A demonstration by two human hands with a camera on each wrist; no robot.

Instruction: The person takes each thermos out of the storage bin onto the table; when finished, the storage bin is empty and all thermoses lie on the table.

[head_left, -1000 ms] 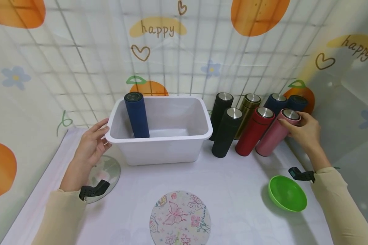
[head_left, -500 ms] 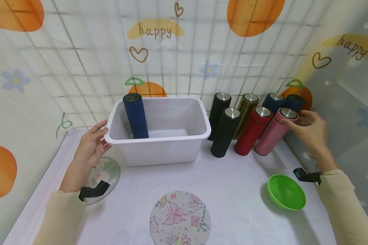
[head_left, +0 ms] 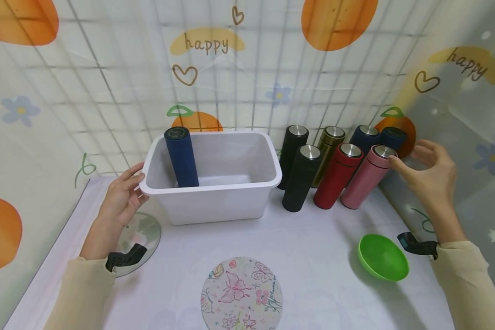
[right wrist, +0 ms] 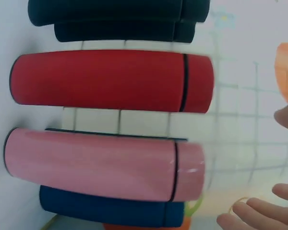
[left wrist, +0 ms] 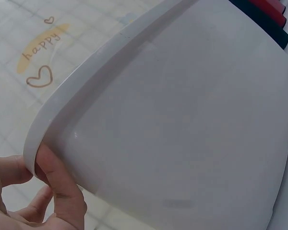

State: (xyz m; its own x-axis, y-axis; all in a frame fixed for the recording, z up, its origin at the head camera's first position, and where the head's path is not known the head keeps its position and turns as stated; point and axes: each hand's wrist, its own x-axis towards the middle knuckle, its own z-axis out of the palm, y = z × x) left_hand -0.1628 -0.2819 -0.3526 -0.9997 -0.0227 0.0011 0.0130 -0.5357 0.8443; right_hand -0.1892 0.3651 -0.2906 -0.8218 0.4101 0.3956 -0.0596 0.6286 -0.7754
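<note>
My left hand (head_left: 121, 199) pinches the rim of a white plastic tub (head_left: 214, 204) at its left end; the left wrist view shows thumb and fingers on either side of the lip. Inside the tub, a dark blue thermos (head_left: 183, 160) leans against the left part. My right hand (head_left: 435, 178) is held with fingers spread, just right of the lid of a pink thermos (head_left: 365, 176). In the right wrist view a gap shows between its fingers (right wrist: 264, 211) and that pink lid. The pink thermos stands beside a red thermos (head_left: 337, 178).
Left of the red one are two black thermoses (head_left: 301, 181), with a gold thermos (head_left: 329, 144) behind. Two blue thermoses (head_left: 365, 137) stand at the back right. A green bowl (head_left: 382, 257), a butterfly-patterned round mat (head_left: 241, 293) and another round mat (head_left: 142, 238) lie nearer.
My right hand has let go of the pink thermos's lid and drawn away to the right, its fingers spreading. The pink thermos stays standing. My left hand keeps its place on the tub.
</note>
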